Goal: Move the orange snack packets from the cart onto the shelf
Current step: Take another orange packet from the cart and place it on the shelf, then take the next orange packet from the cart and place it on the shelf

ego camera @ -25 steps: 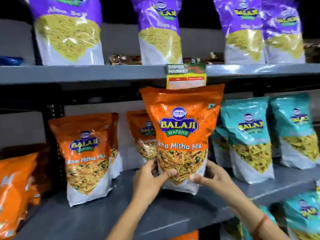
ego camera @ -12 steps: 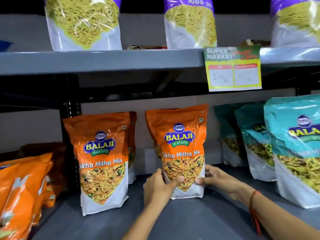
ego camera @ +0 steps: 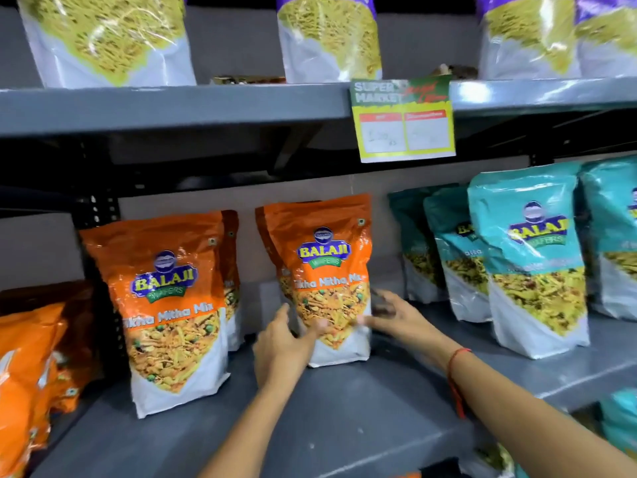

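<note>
An orange snack packet [ego camera: 324, 257] stands upright on the grey shelf [ego camera: 344, 419], in front of another orange one. My left hand [ego camera: 281, 346] is at its lower left corner, fingers spread and lifted off its edge, the thumb still touching the front. My right hand [ego camera: 396, 317] is at its lower right corner, blurred, fingers apart, thumb against the packet's front. A second orange packet [ego camera: 165, 305] stands to the left with one more behind it. The cart is out of view.
More orange packets [ego camera: 27, 367] lean at the far left. Teal packets [ego camera: 531, 263] fill the shelf's right side. A price tag [ego camera: 403, 122] hangs from the upper shelf [ego camera: 172, 108], which holds sev packets [ego camera: 103, 36]. Bare shelf lies in front of the placed packet.
The packet went from held up in front of the shelf to standing on it. Both hands have loosened from a firm grip, and their fingers now spread apart.
</note>
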The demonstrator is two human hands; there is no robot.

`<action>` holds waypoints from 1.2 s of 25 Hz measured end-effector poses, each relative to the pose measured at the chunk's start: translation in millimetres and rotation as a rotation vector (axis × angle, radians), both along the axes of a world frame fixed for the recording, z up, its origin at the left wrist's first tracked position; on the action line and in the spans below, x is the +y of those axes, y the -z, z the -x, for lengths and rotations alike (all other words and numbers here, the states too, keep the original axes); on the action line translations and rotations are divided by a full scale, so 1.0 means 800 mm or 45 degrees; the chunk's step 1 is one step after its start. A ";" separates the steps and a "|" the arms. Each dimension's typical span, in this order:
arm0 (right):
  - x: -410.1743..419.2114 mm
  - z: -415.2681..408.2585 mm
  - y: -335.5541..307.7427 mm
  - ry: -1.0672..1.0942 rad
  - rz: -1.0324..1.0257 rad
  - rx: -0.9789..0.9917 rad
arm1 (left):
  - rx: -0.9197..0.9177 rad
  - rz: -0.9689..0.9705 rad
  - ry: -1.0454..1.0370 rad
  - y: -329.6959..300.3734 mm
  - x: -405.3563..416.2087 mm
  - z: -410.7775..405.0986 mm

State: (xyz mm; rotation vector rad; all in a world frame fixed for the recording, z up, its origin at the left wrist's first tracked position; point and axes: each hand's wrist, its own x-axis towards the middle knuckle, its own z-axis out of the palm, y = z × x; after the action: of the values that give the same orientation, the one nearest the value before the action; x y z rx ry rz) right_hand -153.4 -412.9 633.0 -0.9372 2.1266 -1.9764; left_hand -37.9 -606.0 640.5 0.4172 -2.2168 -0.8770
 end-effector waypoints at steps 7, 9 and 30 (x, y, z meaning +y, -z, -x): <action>0.066 -0.091 -0.028 0.681 0.541 0.412 | 0.664 -0.446 0.682 -0.037 0.152 -0.040; 0.112 -0.119 -0.034 0.804 0.670 0.432 | 0.671 -0.568 0.909 -0.039 0.222 -0.038; 0.687 -0.387 0.531 1.677 0.177 -1.080 | -1.578 -0.461 1.546 0.586 0.750 -0.034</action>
State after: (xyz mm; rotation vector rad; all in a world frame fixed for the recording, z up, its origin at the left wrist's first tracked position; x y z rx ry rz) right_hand 155.9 136.4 207.8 1.4836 2.0766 -2.1731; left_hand -10.9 -6.1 171.5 -0.5147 -3.4778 -2.0458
